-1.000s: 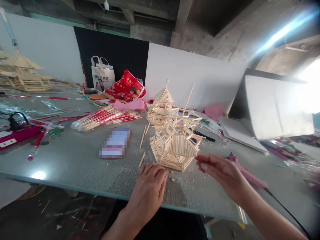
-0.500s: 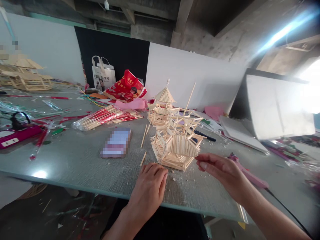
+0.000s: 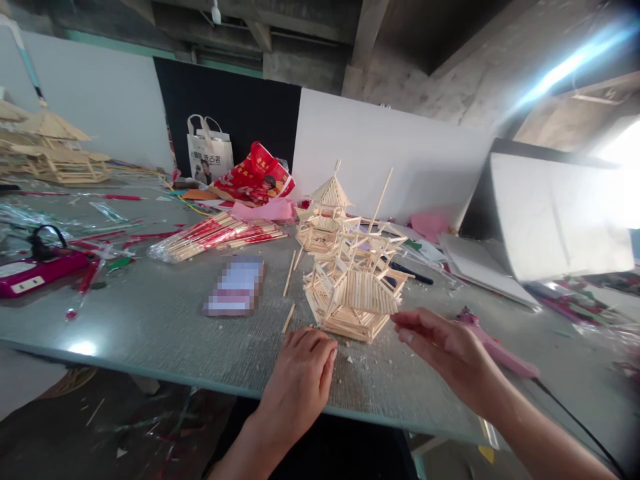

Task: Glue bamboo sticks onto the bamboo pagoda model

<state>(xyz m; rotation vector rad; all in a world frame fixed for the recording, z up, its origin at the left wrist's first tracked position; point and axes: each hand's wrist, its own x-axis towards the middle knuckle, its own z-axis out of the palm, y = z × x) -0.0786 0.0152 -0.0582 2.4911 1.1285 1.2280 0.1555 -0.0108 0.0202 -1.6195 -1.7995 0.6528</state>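
Observation:
A model pavilion made of wooden sticks point(image 3: 360, 290) stands on the table in front of me, with a slatted roof panel along its near side. My right hand point(image 3: 435, 343) is at the panel's right corner; its index fingertip is at or very near the corner, and the thumb is apart from the fingers. Close to the model's front left lies my left hand point(image 3: 305, 367), fingers curled down against the tabletop. Whatever those fingers may hold is hidden. Left of the model are a short loose stick point(image 3: 289, 319) and a longer stick point(image 3: 289, 273).
Behind stands a finished-looking stick pavilion point(image 3: 330, 200) with a pointed roof. A phone point(image 3: 234, 287) lies to the left, beyond it bagged sticks point(image 3: 210, 237). On the right is a pink corded tool point(image 3: 500, 350), probably a glue gun. A magenta power strip point(image 3: 45, 270) sits far left.
My right thumb has come slightly away from the fingers at the roof corner. The left hand and the model keep their places; the whole view has shifted a little.

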